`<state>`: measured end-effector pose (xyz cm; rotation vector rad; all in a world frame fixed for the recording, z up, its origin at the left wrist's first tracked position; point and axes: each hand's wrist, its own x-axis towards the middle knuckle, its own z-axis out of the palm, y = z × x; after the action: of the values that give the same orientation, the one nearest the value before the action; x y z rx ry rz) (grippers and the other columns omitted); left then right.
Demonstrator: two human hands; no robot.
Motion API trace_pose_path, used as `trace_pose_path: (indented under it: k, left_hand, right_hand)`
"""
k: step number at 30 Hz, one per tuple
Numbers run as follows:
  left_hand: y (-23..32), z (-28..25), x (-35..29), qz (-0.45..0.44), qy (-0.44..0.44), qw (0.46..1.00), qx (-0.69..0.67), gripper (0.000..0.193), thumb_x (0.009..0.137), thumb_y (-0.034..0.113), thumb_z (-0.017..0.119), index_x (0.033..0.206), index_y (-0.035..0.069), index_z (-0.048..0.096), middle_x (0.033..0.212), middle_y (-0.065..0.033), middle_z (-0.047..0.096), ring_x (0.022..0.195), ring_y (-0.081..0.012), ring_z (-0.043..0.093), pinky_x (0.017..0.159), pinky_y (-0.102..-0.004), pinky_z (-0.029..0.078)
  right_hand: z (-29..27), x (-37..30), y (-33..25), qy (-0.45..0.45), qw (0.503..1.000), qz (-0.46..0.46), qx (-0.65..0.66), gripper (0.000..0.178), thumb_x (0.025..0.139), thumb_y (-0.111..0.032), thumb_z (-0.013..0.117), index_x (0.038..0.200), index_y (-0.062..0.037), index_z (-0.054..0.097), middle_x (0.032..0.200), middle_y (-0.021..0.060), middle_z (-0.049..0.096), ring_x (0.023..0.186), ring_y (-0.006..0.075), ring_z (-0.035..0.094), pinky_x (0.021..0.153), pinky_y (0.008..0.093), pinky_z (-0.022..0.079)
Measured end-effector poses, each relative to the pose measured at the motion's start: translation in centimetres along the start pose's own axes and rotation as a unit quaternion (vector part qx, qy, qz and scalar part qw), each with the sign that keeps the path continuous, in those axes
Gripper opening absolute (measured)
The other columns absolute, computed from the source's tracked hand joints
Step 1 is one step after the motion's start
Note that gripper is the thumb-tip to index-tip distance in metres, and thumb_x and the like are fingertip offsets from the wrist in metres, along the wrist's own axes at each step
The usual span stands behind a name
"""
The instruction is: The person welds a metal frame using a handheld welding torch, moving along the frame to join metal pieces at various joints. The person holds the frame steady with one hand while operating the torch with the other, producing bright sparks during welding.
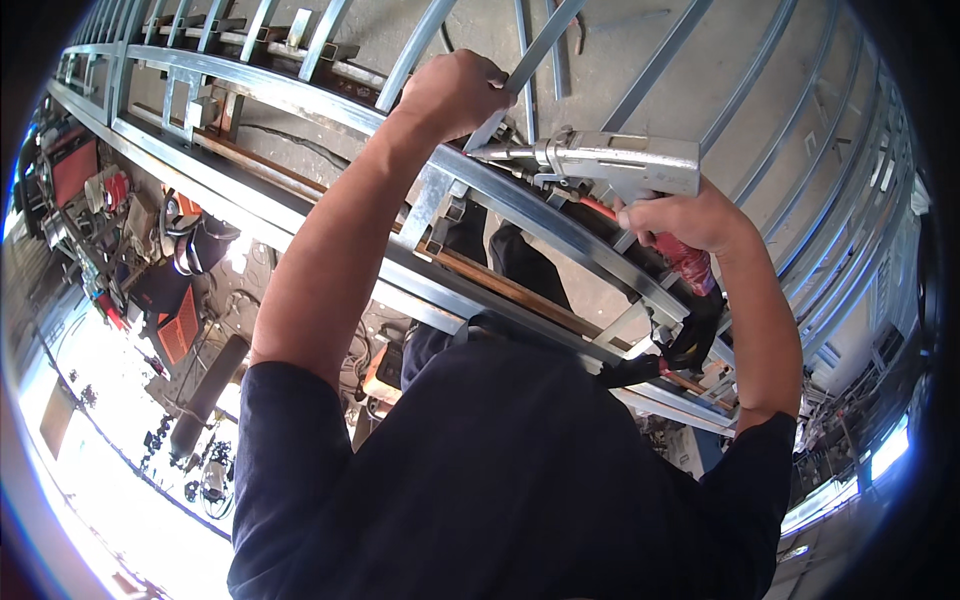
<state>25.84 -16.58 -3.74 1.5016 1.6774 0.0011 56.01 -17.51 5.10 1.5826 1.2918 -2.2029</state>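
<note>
My left hand [450,97] is closed around the near end of a slim galvanized metal bar [545,50], which slants away to the upper right. Just below that hand, the bar meets a long galvanized rail [540,215] running diagonally across the frame. In my right hand [690,218] is a silver welding gun [630,160] with red wrapping low on its grip. Its narrow nozzle points left, close to the joint of bar and rail under my left hand. Whether the tip touches the metal cannot be made out.
Parallel metal bars [765,80] fan out across the far side and right. A rusty brown rail [520,278] runs nearer my body. A dark cable [690,345] hangs below the gun. Orange and black equipment [178,325] and clutter lie at left.
</note>
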Motion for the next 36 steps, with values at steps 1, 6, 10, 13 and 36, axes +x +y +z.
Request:
trace_pose_path:
  k: [1, 6, 10, 13, 36]
  left_hand:
    - [0.4, -0.1, 0.0, -0.008, -0.011, 1.0, -0.005, 0.036, 0.086, 0.038, 0.077, 0.114, 0.016, 0.081, 0.101, -0.0129, 0.079, 0.097, -0.0329, 0.076, 0.091, -0.0425, 0.058]
    - [0.5, -0.1, 0.0, 0.004, -0.007, 1.0, -0.002, 0.036, 0.085, 0.038, 0.077, 0.113, 0.015, 0.081, 0.1, -0.013, 0.079, 0.095, -0.0331, 0.075, 0.09, -0.0428, 0.058]
    - [0.6, -0.1, 0.0, -0.003, -0.01, 1.0, -0.005, 0.035, 0.085, 0.038, 0.077, 0.112, 0.016, 0.081, 0.099, -0.0126, 0.079, 0.095, -0.033, 0.075, 0.09, -0.0429, 0.058]
    - [0.7, -0.2, 0.0, 0.007, -0.015, 1.0, 0.003, 0.035, 0.085, 0.038, 0.076, 0.113, 0.016, 0.081, 0.099, -0.0127, 0.079, 0.096, -0.0331, 0.075, 0.09, -0.0426, 0.058]
    - [1.0, -0.4, 0.4, -0.034, -0.035, 0.999, 0.007, 0.032, 0.087, 0.038, 0.076, 0.114, 0.021, 0.081, 0.105, -0.0075, 0.079, 0.1, -0.0269, 0.075, 0.09, -0.0401, 0.057]
  right_hand:
    - [-0.1, 0.0, 0.1, 0.001, 1.0, -0.003, 0.006, 0.053, 0.078, -0.009, 0.078, 0.128, 0.0014, 0.066, 0.09, 0.0061, 0.07, 0.068, 0.0137, 0.064, 0.059, 0.0297, 0.055]
    - [-0.2, 0.2, 0.6, -0.006, 1.0, -0.01, 0.004, 0.05, 0.078, -0.008, 0.077, 0.127, 0.0015, 0.067, 0.088, 0.0053, 0.069, 0.067, 0.0126, 0.063, 0.058, 0.0289, 0.054]
    - [-0.1, 0.5, 0.6, -0.026, 0.999, -0.019, 0.02, 0.048, 0.079, -0.008, 0.077, 0.124, 0.0017, 0.068, 0.087, 0.0045, 0.068, 0.067, 0.0121, 0.062, 0.058, 0.0289, 0.054]
    - [0.0, 0.4, 0.4, -0.026, 0.999, -0.019, 0.025, 0.046, 0.08, -0.009, 0.078, 0.123, 0.0018, 0.068, 0.087, 0.0046, 0.067, 0.067, 0.012, 0.062, 0.058, 0.029, 0.054]
    - [0.6, -0.5, -0.1, -0.007, 1.0, 0.004, -0.018, 0.053, 0.08, -0.01, 0.078, 0.131, 0.0007, 0.064, 0.09, 0.0038, 0.067, 0.067, 0.0124, 0.061, 0.059, 0.0297, 0.054]
